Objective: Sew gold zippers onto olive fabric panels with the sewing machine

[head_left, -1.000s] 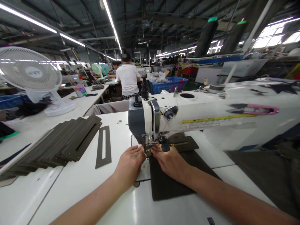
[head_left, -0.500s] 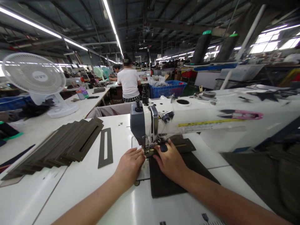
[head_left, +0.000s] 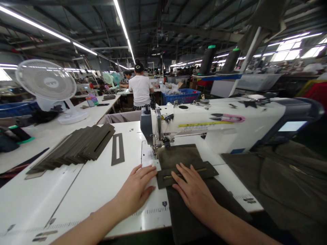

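A dark olive fabric panel (head_left: 180,154) lies beside the needle area of the white sewing machine (head_left: 189,122). Across the fabric rests a slotted strip (head_left: 160,180) with a brass-coloured line showing in its slot. My right hand (head_left: 192,187) presses flat on strip and fabric, its fingers spread. At the strip's left end, my left hand (head_left: 136,189) lies with fingers stretched out on the white table (head_left: 97,194); whether its fingertips touch the strip I cannot tell. One loose slotted strip (head_left: 118,149) is to the left, near a fanned stack of similar strips (head_left: 74,146).
A white fan (head_left: 47,81) stands on the left table. Pink-handled thread snips (head_left: 228,117) lie on the machine arm. More olive fabric (head_left: 276,183) is heaped at right. Ahead, a person in a white shirt (head_left: 140,88) stands beside a blue basket (head_left: 180,97).
The fabric and slotted strip have come out from under the presser foot towards me. Both hands have moved back from the needle, and my right hand has flattened out. The view has shifted right.
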Demonstrator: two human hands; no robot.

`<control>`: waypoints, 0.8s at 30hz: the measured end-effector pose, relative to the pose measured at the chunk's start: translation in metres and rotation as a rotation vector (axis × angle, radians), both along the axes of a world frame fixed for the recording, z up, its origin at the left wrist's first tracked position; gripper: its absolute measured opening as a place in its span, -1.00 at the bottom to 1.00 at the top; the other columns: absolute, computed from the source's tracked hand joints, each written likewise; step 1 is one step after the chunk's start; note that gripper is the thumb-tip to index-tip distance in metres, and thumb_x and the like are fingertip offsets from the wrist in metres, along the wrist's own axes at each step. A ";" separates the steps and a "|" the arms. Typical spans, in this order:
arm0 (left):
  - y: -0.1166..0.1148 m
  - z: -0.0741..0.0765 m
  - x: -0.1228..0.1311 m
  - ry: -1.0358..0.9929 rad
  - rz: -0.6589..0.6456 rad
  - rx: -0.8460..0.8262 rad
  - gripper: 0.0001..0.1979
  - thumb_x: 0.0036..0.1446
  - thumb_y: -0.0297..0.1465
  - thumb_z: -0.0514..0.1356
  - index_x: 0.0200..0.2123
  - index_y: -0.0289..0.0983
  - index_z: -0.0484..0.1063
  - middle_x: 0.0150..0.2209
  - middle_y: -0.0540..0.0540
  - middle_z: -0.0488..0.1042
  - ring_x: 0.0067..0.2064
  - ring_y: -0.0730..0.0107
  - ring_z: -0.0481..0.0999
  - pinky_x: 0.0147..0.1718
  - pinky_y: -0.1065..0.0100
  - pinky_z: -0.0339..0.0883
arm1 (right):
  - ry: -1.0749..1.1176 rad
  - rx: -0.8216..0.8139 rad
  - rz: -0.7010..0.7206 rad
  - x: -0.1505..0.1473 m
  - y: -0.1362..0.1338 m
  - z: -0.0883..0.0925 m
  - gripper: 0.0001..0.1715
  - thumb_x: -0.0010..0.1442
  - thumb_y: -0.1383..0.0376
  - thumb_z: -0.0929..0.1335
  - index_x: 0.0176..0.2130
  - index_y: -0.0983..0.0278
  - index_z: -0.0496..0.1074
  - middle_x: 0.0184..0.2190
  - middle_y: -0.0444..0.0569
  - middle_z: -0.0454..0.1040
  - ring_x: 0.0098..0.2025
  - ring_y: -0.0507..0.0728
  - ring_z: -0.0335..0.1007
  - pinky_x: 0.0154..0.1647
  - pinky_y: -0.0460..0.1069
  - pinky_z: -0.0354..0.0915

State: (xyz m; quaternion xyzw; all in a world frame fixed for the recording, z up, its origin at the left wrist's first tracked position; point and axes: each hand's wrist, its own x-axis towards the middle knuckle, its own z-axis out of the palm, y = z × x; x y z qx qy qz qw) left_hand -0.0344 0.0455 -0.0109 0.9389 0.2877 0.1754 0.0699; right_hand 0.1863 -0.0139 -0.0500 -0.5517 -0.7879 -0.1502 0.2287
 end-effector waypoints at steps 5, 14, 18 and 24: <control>-0.008 0.005 0.007 0.002 -0.009 -0.100 -0.59 0.07 -0.49 0.10 0.04 -0.21 0.23 0.12 -0.16 0.26 0.16 0.20 0.19 0.16 0.00 -0.10 | 0.000 0.127 0.169 -0.004 0.002 0.005 -0.69 0.17 0.53 0.15 -0.34 0.42 0.44 -0.28 0.14 0.49 -0.23 0.18 0.39 -0.09 0.08 0.27; -0.032 0.038 0.009 -0.407 0.116 -0.716 -0.79 0.10 -0.28 0.11 -0.41 -0.31 0.41 -0.41 -0.06 0.47 -0.32 0.31 0.41 -0.24 0.31 0.27 | 0.549 -0.404 0.110 -0.007 -0.021 0.070 -0.76 0.22 0.32 0.16 -0.43 0.27 0.29 -0.52 -0.12 0.39 -0.46 0.05 0.33 -0.41 -0.09 0.20; -0.047 0.055 0.000 -0.544 0.072 -0.875 -0.66 0.06 -0.14 0.16 -0.43 -0.35 0.41 -0.46 -0.03 0.40 -0.36 0.37 0.34 -0.32 0.38 0.22 | 0.728 -0.574 0.172 -0.015 -0.030 0.091 -0.70 0.21 0.22 0.14 -0.47 0.26 0.28 -0.54 -0.12 0.36 -0.45 0.06 0.30 -0.42 -0.09 0.18; -0.061 0.071 -0.022 -0.539 0.095 -0.883 -0.62 0.12 -0.11 0.08 -0.38 -0.34 0.40 -0.44 -0.02 0.37 -0.36 0.39 0.31 -0.33 0.41 0.20 | 0.695 -0.546 0.213 -0.035 -0.034 0.094 -0.69 0.21 0.20 0.12 -0.44 0.25 0.28 -0.51 -0.10 0.40 -0.43 0.09 0.33 -0.40 -0.07 0.19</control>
